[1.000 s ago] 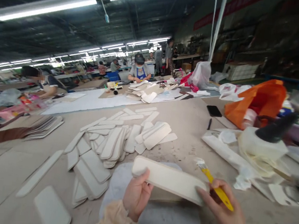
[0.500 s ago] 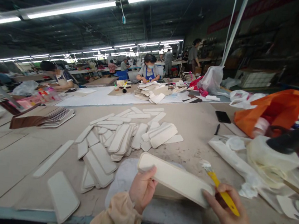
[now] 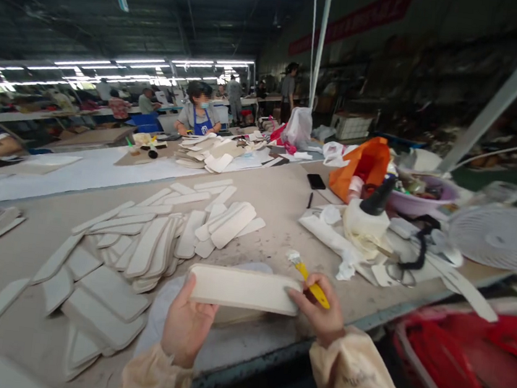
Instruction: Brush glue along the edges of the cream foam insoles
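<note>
A long cream panel with rounded corners is held up level above the table's front part. My left hand grips its left end, thumb on the face and fingers beneath. At the other end, the thumb of my right hand presses on the panel. That same hand also holds a yellow-handled brush, its white-coated bristles pointing up and left. Below the panel, a white sheet lies on the table. To the left spreads a loose heap of similar pale panels.
A black phone, an orange bag, a white jug with a black top and a fan stand right. A red-lined container is below the table edge. A co-worker in a blue apron sits across.
The view has swung to the right, bringing the fan and red-lined container into sight. The panel has gone from slanting down rightward to nearly level, still in both hands.
</note>
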Motion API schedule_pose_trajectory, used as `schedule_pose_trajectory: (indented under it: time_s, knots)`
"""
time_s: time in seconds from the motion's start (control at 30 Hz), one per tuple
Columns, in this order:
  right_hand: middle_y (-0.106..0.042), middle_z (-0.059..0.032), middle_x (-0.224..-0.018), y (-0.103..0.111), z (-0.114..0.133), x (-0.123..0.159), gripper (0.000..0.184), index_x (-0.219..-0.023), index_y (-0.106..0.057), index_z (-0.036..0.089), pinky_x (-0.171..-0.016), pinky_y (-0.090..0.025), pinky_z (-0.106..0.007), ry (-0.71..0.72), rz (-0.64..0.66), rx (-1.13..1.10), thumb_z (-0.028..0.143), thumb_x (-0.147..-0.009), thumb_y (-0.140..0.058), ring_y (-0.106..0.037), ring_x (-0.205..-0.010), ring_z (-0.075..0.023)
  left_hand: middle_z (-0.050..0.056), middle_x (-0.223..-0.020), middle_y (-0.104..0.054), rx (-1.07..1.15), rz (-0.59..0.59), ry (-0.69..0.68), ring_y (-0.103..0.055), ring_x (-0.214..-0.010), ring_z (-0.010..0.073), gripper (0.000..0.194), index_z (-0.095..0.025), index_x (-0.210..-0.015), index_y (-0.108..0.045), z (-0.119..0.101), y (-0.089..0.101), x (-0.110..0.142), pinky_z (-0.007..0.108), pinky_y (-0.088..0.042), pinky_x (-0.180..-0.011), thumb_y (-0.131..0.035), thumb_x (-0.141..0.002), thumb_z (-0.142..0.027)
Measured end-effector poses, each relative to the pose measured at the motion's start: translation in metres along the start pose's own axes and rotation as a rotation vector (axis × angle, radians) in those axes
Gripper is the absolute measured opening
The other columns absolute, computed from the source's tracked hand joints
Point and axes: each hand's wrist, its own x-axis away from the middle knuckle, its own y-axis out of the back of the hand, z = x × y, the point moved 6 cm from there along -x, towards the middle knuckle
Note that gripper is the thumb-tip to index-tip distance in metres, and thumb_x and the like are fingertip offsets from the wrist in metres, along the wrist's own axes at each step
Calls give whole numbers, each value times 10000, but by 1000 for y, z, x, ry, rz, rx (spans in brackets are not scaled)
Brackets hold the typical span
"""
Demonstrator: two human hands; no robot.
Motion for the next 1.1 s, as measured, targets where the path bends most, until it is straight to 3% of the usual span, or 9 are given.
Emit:
schedule_pose_trajectory:
  time_s: [0.37, 0.63, 0.9, 1.1]
  knots:
    - [-496, 60, -665, 9, -7, -4, 434, -808, -443, 231, -532, -408, -223, -44, -28, -22, 392, -633, -805, -473, -570, -109, 102, -1043, -718, -85, -61, -14, -648, -1043, 208, 292, -133, -1169, -605, 3, -1, -2, 295, -547, -886, -507, -899, -190]
    - [-503, 59, -706, 17, -14, -4, 461, -807, -465, 234, -547, -424, -186, -94, -77, -43, 388, -582, -837, -490, -607, -96, 126, -1100, -695, -71, 86, -60, -603, -1123, 235, 259, -130, -1097, -635, 6, -1, -3, 344, -504, -960, -581, -863, -229]
    - [-513, 57, -686, 17, -12, -6, 484, -795, -469, 236, -547, -428, -211, -73, -103, -38, 405, -547, -850, -492, -595, -110, 116, -1065, -709, 7, 50, 39, -630, -1077, 241, 251, -122, -1046, -650, 3, -2, 4, 408, -494, -975, -511, -903, -274]
    - [-502, 61, -654, 11, -1, -7, 455, -786, -450, 237, -552, -427, -232, -50, -98, -39, 428, -593, -816, -489, -578, -116, 110, -1151, -676, -167, 77, 53, -622, -1091, 225, 286, -161, -1157, -617, 4, 6, 0, 388, -513, -952, -527, -887, -184]
